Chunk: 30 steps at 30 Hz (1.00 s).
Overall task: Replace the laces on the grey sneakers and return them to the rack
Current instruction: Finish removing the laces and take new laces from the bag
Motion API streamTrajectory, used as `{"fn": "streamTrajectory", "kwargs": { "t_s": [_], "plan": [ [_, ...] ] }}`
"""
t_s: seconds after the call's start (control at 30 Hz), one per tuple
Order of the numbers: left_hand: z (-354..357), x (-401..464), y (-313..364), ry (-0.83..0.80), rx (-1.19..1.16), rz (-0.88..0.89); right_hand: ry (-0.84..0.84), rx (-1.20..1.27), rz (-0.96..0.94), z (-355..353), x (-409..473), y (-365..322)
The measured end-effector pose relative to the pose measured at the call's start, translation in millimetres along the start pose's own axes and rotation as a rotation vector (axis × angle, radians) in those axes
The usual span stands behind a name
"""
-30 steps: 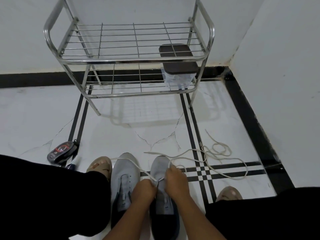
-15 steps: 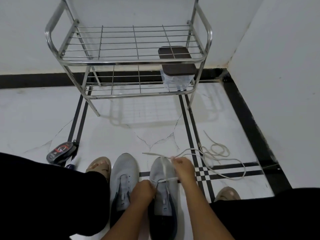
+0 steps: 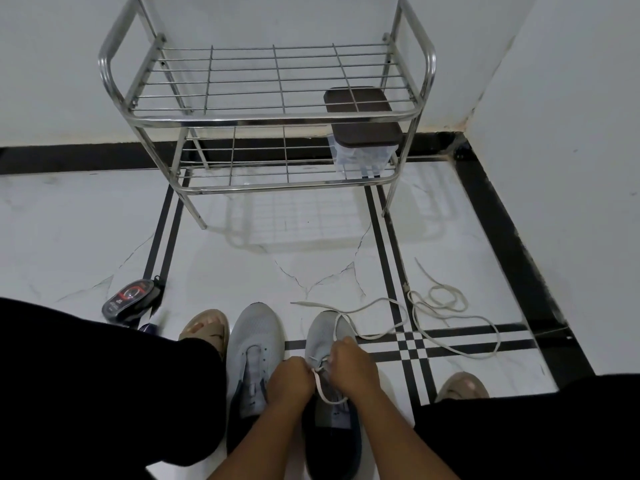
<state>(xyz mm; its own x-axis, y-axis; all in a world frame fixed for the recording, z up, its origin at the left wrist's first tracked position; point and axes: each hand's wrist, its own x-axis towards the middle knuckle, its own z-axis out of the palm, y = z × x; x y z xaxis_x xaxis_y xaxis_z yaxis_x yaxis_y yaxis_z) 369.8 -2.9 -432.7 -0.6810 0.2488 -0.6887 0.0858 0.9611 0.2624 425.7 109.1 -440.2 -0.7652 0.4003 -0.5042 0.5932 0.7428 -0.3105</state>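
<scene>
Two grey sneakers stand side by side on the floor between my knees. The left sneaker (image 3: 256,344) has bare eyelets. Over the right sneaker (image 3: 320,336) both my hands meet at the eyelets. My left hand (image 3: 291,379) pinches the white lace (image 3: 381,332) at the tongue. My right hand (image 3: 353,367) grips the same lace just beside it; a short loop hangs below my fingers. The lace's free end trails forward and right across the tiles. A second white lace (image 3: 450,306) lies loose in coils to the right. The steel shoe rack (image 3: 270,116) stands ahead against the wall.
A clear box with a brown lid (image 3: 363,140) sits on the rack's lower shelf at the right. A small black and red case (image 3: 130,299) lies on the floor at the left. My sandalled feet (image 3: 204,329) flank the shoes. A wall closes the right side.
My right hand has come back from the toe of the right sneaker to the eyelets, next to my left hand. The lace now lies slack over the toe.
</scene>
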Motion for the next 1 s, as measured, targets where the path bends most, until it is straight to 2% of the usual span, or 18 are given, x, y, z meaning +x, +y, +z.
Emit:
{"fn": "streamTrajectory", "kwargs": {
  "t_s": [0.1, 0.17, 0.23, 0.37, 0.4, 0.47, 0.53, 0.63, 0.73, 1.0],
  "plan": [
    [-1.2, -0.9, 2.6, 0.027, 0.000, -0.003, -0.017, 0.301, 0.188, -2.5, -4.8, 0.9],
    [-0.7, -1.8, 4.5, 0.041, 0.018, 0.013, -0.023, 0.387, 0.259, 1.8, -5.0, 4.2],
    [0.5, -2.2, 6.1, 0.063, 0.030, 0.030, -0.106, 0.537, 0.332, -6.4, -5.9, 3.9],
    [-0.4, -4.3, 11.5, 0.085, 0.065, 0.075, -0.426, 0.402, 0.254, -30.4, -5.2, 5.2],
    [-0.3, -5.1, 13.6, 0.093, 0.076, 0.090, -0.425, 0.470, 0.268, -30.8, -6.6, 6.5],
    [0.9, -8.3, 17.8, 0.110, 0.105, 0.112, -0.325, 0.410, 0.239, -32.0, -10.0, 10.3],
    [2.1, -12.5, 21.0, 0.131, 0.130, 0.131, -0.302, 0.250, 0.203, -40.3, -14.2, 12.7],
    [0.7, -15.5, 23.2, 0.157, 0.143, 0.150, -0.288, 0.200, 0.110, -48.9, -19.3, 11.6],
    [-2.2, -15.2, 23.0, 0.158, 0.141, 0.166, -0.316, 0.189, 0.029, -54.2, -23.4, 13.7],
    [-7.1, -14.9, 21.9, 0.184, 0.124, 0.202, -0.423, 0.325, 0.013, -73.0, -33.9, 11.4]
  ]
}}
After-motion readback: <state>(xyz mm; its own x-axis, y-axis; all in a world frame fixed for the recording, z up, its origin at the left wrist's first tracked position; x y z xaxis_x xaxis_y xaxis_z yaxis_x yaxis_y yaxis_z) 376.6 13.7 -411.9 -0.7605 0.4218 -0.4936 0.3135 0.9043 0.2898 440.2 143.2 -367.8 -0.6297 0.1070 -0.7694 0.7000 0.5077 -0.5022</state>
